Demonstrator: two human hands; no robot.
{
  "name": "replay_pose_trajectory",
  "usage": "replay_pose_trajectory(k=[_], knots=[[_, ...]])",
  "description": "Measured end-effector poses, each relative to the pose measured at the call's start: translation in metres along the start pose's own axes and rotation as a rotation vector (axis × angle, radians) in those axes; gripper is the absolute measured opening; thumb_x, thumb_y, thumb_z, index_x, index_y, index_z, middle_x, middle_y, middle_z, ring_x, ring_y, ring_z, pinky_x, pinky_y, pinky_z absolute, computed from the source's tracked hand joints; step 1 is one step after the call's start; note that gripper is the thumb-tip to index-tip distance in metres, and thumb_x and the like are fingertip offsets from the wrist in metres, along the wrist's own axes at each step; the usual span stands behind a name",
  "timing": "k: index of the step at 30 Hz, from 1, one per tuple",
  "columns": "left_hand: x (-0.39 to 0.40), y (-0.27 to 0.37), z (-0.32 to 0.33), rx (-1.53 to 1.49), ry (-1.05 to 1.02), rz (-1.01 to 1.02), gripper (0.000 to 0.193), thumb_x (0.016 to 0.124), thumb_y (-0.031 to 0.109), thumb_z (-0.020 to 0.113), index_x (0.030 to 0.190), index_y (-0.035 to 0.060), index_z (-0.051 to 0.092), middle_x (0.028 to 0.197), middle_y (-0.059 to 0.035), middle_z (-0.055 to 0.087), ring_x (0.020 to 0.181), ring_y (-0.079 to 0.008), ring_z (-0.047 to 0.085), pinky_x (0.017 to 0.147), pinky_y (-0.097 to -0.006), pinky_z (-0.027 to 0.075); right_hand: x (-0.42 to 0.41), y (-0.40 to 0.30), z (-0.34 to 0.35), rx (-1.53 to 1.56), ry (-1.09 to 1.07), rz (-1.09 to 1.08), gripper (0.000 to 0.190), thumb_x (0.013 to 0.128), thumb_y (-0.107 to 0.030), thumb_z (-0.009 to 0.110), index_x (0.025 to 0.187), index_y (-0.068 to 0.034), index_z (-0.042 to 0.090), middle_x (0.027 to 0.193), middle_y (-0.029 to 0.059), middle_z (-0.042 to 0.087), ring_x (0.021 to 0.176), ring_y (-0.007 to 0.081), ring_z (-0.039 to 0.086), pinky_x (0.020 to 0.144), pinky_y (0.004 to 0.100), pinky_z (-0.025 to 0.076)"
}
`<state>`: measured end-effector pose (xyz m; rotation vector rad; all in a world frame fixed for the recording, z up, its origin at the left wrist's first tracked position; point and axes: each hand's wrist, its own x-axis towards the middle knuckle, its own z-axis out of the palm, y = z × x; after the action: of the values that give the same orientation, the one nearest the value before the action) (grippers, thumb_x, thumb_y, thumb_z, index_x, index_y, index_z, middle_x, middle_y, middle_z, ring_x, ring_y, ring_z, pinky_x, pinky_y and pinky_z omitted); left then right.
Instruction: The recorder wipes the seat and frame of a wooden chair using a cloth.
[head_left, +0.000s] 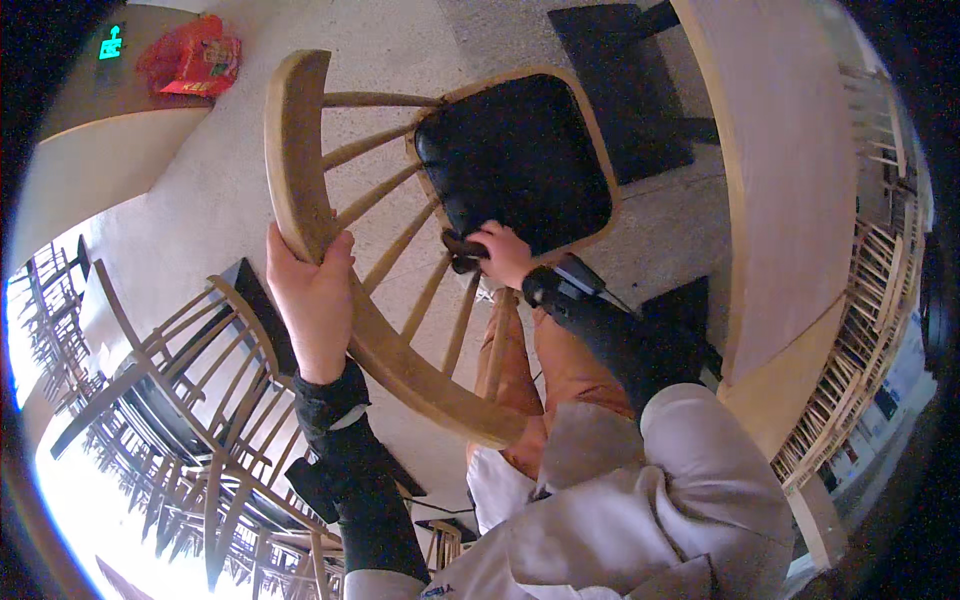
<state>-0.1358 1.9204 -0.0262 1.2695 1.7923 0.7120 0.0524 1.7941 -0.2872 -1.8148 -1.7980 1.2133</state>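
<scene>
Before me is a spindle-back wooden chair with a black padded seat (517, 161). My left hand (311, 296) grips the curved wooden top rail (296, 150) of its back, thumb on the near side. Several thin wooden spindles (386, 191) fan from that rail to the rear edge of the seat. My right hand (502, 255) is closed on a small dark object (466, 251) at the seat's rear corner, near the foot of the spindles; what the object is, I cannot tell.
A pale tabletop (787, 172) with a wooden edge runs along the right. Other spindle-back chairs (217, 337) stand at the lower left. A red plastic bag (199, 60) lies on a surface at the upper left. A black flat base (626, 90) is on the floor beyond the seat.
</scene>
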Motion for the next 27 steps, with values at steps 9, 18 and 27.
replay_pose_trajectory(k=[9,18,27], knots=[[0.001,0.006,0.017,0.021,0.011,0.008,0.032,0.077,0.005,0.067,0.105,-0.0024,0.053,0.085,-0.0109,0.061,0.076,-0.0187,0.057,0.070,-0.0321,0.047,0.006,0.055,0.067,-0.452,-0.186,0.030,0.019,0.076,-0.018,0.059,0.090,-0.013,0.071,0.109,0.0075,0.054,0.094,0.0354,0.054,0.072,0.0534,0.050],[0.001,0.010,0.008,0.014,0.025,-0.016,0.031,0.078,0.004,0.065,0.106,-0.0031,0.052,0.087,-0.0112,0.062,0.077,-0.0182,0.058,0.071,-0.0312,0.048,0.024,0.082,-0.079,-0.499,-0.123,0.070,0.021,0.070,-0.014,0.064,0.090,-0.008,0.068,0.104,0.0119,0.062,0.092,0.0353,0.060,0.069,0.0477,0.053],[-0.002,0.012,0.003,0.007,0.008,-0.106,0.035,0.081,0.002,0.066,0.113,0.0029,0.052,0.100,-0.0073,0.066,0.079,-0.0145,0.063,0.068,-0.0275,0.053,0.126,0.144,-0.172,-0.341,0.439,0.173,0.037,0.075,-0.007,0.067,0.111,-0.005,0.059,0.111,0.0179,0.056,0.105,0.0371,0.053,0.089,0.0449,0.044]])
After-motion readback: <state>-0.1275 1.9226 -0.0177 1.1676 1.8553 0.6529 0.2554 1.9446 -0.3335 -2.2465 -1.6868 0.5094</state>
